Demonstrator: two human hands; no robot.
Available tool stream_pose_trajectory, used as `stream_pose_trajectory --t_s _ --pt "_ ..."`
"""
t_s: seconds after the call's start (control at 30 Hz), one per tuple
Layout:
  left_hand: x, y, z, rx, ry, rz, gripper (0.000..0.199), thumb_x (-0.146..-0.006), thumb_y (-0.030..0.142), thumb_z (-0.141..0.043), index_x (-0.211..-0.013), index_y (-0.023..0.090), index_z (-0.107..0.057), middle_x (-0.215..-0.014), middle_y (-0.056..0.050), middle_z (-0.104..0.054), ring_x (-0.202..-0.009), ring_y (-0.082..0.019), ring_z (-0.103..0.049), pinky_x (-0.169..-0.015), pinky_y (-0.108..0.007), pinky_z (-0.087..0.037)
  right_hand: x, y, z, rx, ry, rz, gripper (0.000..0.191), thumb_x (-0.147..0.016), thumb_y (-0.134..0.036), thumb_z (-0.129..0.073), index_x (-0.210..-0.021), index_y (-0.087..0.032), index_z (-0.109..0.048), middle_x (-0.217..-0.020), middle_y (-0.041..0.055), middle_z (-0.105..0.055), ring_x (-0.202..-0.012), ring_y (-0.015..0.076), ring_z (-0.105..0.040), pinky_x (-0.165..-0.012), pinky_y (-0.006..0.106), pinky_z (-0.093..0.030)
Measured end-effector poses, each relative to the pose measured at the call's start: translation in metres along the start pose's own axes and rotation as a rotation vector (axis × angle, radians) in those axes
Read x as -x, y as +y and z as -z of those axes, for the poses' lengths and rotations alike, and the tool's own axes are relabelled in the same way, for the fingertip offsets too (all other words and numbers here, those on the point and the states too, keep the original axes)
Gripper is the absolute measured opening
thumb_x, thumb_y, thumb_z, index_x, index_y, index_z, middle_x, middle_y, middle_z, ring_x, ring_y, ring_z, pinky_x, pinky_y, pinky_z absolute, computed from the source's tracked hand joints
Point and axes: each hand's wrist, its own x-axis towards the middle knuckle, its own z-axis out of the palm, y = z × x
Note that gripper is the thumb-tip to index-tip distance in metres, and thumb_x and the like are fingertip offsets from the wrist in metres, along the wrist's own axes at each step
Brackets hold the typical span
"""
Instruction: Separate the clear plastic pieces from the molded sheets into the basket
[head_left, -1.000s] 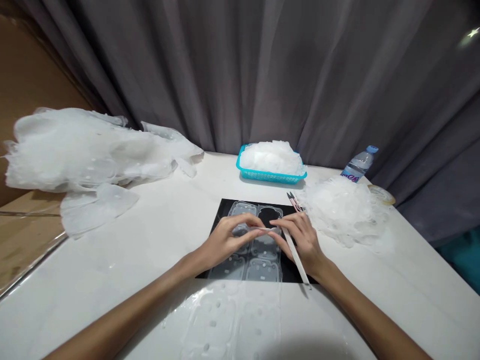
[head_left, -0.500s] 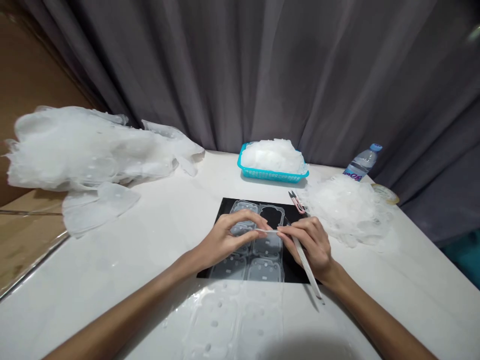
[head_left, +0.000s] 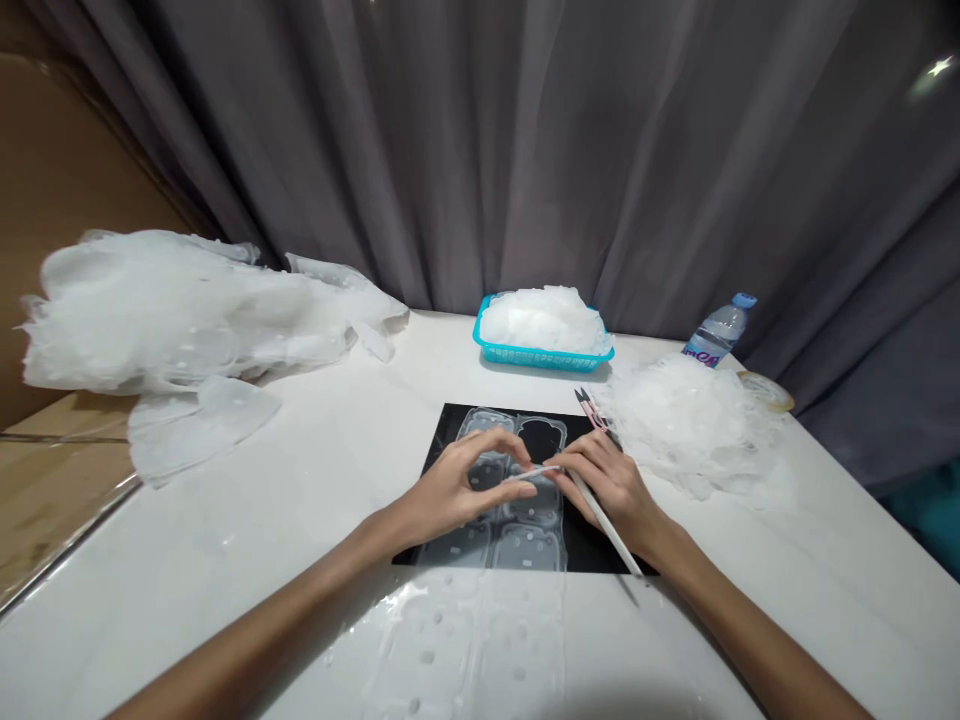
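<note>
Over a black mat (head_left: 581,545), my left hand (head_left: 461,480) curves its thumb and forefinger round a thin translucent piece (head_left: 541,471), seen almost edge-on. The piece's far end meets the fingertips of my right hand (head_left: 611,490). That hand also grips a slim white stick-like tool (head_left: 607,525), which slants down towards me; its kind is unclear. Beneath both hands lies a clear moulded sheet (head_left: 529,548) with rounded compartments and small bumps. It runs off the mat towards me. One compartment near the back shows a dark, cut-out-like shape.
Pink-handled thread snips (head_left: 589,405) lie behind my right hand. Loose translucent pieces (head_left: 694,425) heap up at right, near a water bottle (head_left: 720,330) and a tape roll (head_left: 766,391). A blue basket (head_left: 544,357) of white pieces stands behind. A large translucent pile (head_left: 187,310) sits left, by cardboard (head_left: 67,420).
My left thumb and forefinger have spread a little, and the thin piece now tilts up to the right. My right hand has shifted slightly left with the tool. The view has tipped slightly.
</note>
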Motion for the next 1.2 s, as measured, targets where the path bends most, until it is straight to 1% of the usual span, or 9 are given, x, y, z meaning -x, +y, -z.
stream_pose_trajectory --t_s 0.07,0.13,0.33,0.47,0.67,0.8,0.9,1.07,1.2 --pt "0.001 -0.003 -0.002 -0.076 0.016 -0.026 0.016 -0.096 0.036 -0.074 -0.104 0.023 -0.071 -0.103 -0.002 -0.076 -0.098 -0.019 -0.069 -0.094 -0.034 -0.050 0.000 -0.003 -0.001 0.005 0.015 0.019 0.006 -0.100 -0.016 -0.064 -0.104 -0.017 -0.069 -0.087 0.0055 -0.070 -0.081 0.0183 -0.062 -0.069 0.030 -0.053" --pt "0.001 -0.005 -0.003 -0.089 0.018 -0.061 0.013 -0.099 0.034 -0.070 -0.101 0.022 -0.074 -0.100 -0.002 -0.076 -0.096 -0.019 -0.069 -0.091 -0.033 -0.050 0.000 -0.007 0.000 0.005 0.046 0.033 0.007 -0.099 -0.016 -0.067 -0.106 -0.017 -0.068 -0.087 0.0055 -0.071 -0.080 0.0179 -0.061 -0.067 0.030 -0.053" --pt "-0.002 -0.004 0.001 0.011 0.069 -0.152 0.008 -0.098 0.027 -0.072 -0.094 0.020 -0.075 -0.096 -0.003 -0.079 -0.095 -0.019 -0.072 -0.089 -0.032 -0.054 -0.002 -0.008 0.005 0.029 0.147 0.035 0.014 -0.095 -0.014 -0.072 -0.109 -0.017 -0.069 -0.086 0.0055 -0.069 -0.078 0.0181 -0.061 -0.069 0.031 -0.054" --pt "-0.002 -0.001 0.004 0.033 0.063 -0.120 0.007 -0.097 0.027 -0.073 -0.095 0.021 -0.076 -0.097 -0.003 -0.079 -0.095 -0.019 -0.073 -0.089 -0.032 -0.055 -0.005 -0.009 0.008 0.041 0.176 0.044 0.013 -0.096 -0.013 -0.071 -0.108 -0.017 -0.069 -0.084 0.0054 -0.069 -0.077 0.0178 -0.061 -0.067 0.031 -0.054" --pt "-0.001 0.002 -0.001 0.016 0.064 -0.036 0.012 -0.094 0.032 -0.076 -0.098 0.021 -0.077 -0.097 -0.003 -0.079 -0.091 -0.018 -0.073 -0.087 -0.032 -0.055 -0.007 -0.016 0.013 0.094 0.171 0.085 0.016 -0.095 -0.013 -0.072 -0.110 -0.018 -0.069 -0.083 0.0043 -0.071 -0.076 0.0175 -0.062 -0.066 0.030 -0.056" --pt "0.000 0.000 -0.002 0.124 0.043 -0.023 0.010 -0.095 0.030 -0.074 -0.095 0.020 -0.078 -0.096 -0.003 -0.080 -0.094 -0.019 -0.074 -0.089 -0.033 -0.056 -0.007 -0.019 0.014 0.131 0.155 0.136 0.021 -0.092 -0.011 -0.075 -0.111 -0.015 -0.070 -0.082 0.0047 -0.072 -0.077 0.0181 -0.062 -0.067 0.030 -0.056" --pt "0.000 -0.002 -0.001 0.205 0.041 -0.008 0.008 -0.094 0.027 -0.076 -0.092 0.020 -0.077 -0.097 -0.004 -0.081 -0.097 -0.020 -0.075 -0.091 -0.034 -0.057 -0.005 -0.017 0.014 0.143 0.157 0.133 0.026 -0.093 -0.012 -0.075 -0.117 -0.018 -0.069 -0.085 0.0036 -0.073 -0.077 0.0178 -0.063 -0.069 0.030 -0.056" --pt "0.000 -0.004 -0.001 0.306 0.058 -0.018 0.003 -0.093 0.020 -0.075 -0.090 0.019 -0.075 -0.099 -0.004 -0.081 -0.098 -0.020 -0.076 -0.090 -0.035 -0.059 -0.003 -0.010 0.017 0.186 0.143 0.109 0.019 -0.095 -0.021 -0.075 -0.113 -0.018 -0.069 -0.083 0.0042 -0.072 -0.075 0.0172 -0.061 -0.067 0.029 -0.056" --pt "-0.002 -0.002 -0.001 0.302 0.069 -0.006 0.004 -0.092 0.020 -0.074 -0.089 0.019 -0.075 -0.098 -0.005 -0.081 -0.096 -0.021 -0.076 -0.090 -0.037 -0.061 -0.003 -0.007 0.019 0.192 0.152 0.102 0.017 -0.094 -0.017 -0.075 -0.111 -0.018 -0.069 -0.082 0.0040 -0.071 -0.075 0.0170 -0.061 -0.066 0.029 -0.055"
